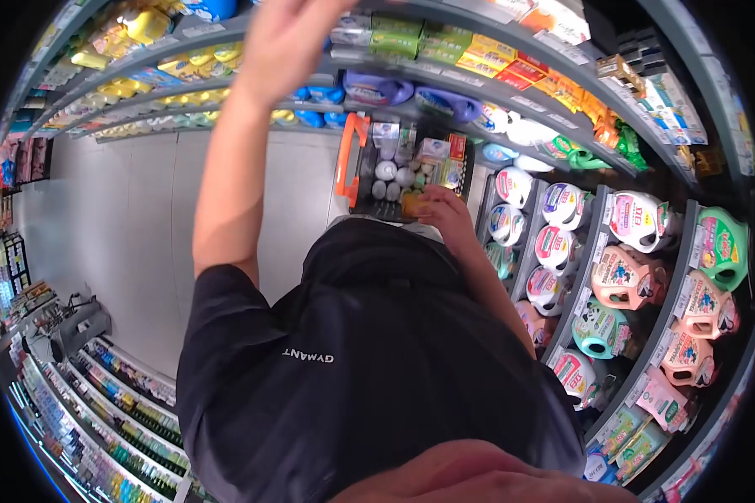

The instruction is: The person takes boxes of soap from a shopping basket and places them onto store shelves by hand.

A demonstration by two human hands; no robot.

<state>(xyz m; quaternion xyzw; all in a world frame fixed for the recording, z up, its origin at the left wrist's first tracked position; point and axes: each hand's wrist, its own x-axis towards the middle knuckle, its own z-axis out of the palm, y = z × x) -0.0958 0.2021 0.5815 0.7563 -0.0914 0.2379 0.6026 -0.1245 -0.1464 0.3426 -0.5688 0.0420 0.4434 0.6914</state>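
Observation:
My left hand [289, 42] is raised in front of the upper shelf, blurred, its fingers partly cut off by the top edge of the view. Whether it holds anything does not show. Lower down, my right hand [449, 216] is at the near right side of a dark shopping basket [362, 186], fingers curled beside a small orange-yellow item [413, 204]. What those fingers close on is too small to make out. Inside the basket lie several whitish round items [386, 170], boxed goods [434, 149] and a red pack [457, 147]. An orange handle [351, 159] stands along its left side.
Shelves ahead carry green boxes [394, 38], yellow and red packs [486, 54] and purple bottles [377, 87]. Close on my right, a rack holds white detergent jugs [637, 220] and peach jugs [625, 277]. Pale floor [126, 201] stretches to the left, with more stocked shelves [109, 411] behind.

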